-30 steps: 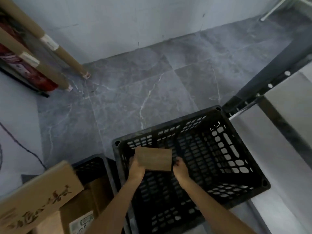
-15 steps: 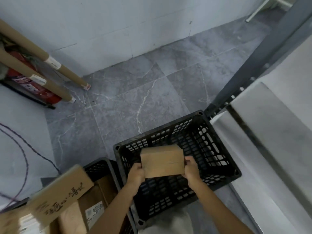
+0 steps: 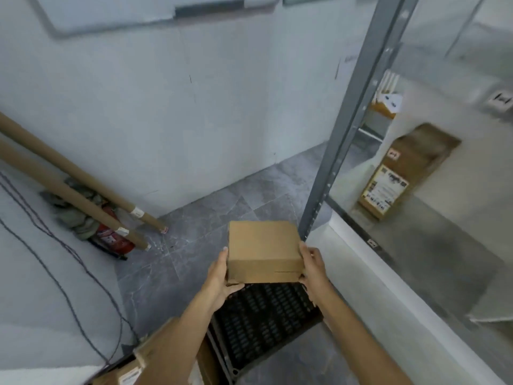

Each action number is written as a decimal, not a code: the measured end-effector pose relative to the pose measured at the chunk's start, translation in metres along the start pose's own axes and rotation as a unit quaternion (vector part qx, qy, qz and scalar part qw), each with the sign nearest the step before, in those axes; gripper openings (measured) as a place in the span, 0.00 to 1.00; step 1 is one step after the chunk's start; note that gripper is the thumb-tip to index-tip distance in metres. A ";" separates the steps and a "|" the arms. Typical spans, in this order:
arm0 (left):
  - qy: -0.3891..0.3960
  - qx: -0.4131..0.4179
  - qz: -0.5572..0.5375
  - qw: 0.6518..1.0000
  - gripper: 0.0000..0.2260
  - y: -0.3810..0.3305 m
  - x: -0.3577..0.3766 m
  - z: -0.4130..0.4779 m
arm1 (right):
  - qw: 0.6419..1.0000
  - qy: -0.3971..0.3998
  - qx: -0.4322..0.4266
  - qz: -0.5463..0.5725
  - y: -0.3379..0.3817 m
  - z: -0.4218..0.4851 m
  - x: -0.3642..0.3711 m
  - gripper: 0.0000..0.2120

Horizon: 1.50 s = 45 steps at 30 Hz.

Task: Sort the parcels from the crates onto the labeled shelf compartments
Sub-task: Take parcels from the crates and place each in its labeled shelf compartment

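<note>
Two grips: your left hand (image 3: 219, 275) is cupping the box (image 3: 263, 252) at nine o'clock, right hand (image 3: 313, 269) at three; it's seeming stiff, light.

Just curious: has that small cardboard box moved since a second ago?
Yes. The small box has risen out of the black crate, now above its rim.

I see a plain brown cardboard parcel (image 3: 263, 251), closed and held level between my left hand (image 3: 222, 276) and right hand (image 3: 313, 270). It hangs just above the black slotted plastic crate (image 3: 263, 320) at 6 o'clock. At 7 o'clock lies 1 labeled cardboard parcel (image 3: 125, 376). At 2 o'clock, 1 tall labeled parcel (image 3: 399, 176) stands on the gray shelf board (image 3: 444, 259).
</note>
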<state>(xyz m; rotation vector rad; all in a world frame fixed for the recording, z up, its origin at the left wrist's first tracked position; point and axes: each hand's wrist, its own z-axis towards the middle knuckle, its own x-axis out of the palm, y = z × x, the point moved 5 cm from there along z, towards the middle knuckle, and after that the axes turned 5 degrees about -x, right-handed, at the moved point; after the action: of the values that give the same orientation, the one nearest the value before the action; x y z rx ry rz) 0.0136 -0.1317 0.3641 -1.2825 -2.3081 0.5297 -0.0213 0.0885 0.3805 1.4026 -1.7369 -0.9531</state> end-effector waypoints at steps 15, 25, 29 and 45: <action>0.380 0.198 0.232 0.873 0.39 -0.099 0.052 -0.205 | 0.970 -0.080 -0.191 0.127 0.154 -0.197 -0.053 0.08; 0.571 0.108 0.311 0.752 0.41 -0.032 0.074 -0.289 | 0.946 -0.152 -0.213 0.191 0.148 -0.314 -0.118 0.19; 0.572 0.102 0.342 0.739 0.43 -0.009 0.099 -0.325 | 0.934 -0.152 -0.296 0.130 0.149 -0.359 -0.146 0.08; 0.617 0.340 0.394 0.590 0.50 0.101 0.176 -0.441 | 0.959 -0.092 -0.225 0.146 0.110 -0.499 -0.260 0.30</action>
<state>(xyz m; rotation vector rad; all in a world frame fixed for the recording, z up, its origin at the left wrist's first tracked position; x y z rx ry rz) 0.2432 0.1200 0.7096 -1.4225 -0.2368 0.4369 0.4038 0.3022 0.6999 0.7644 -1.6606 -1.2437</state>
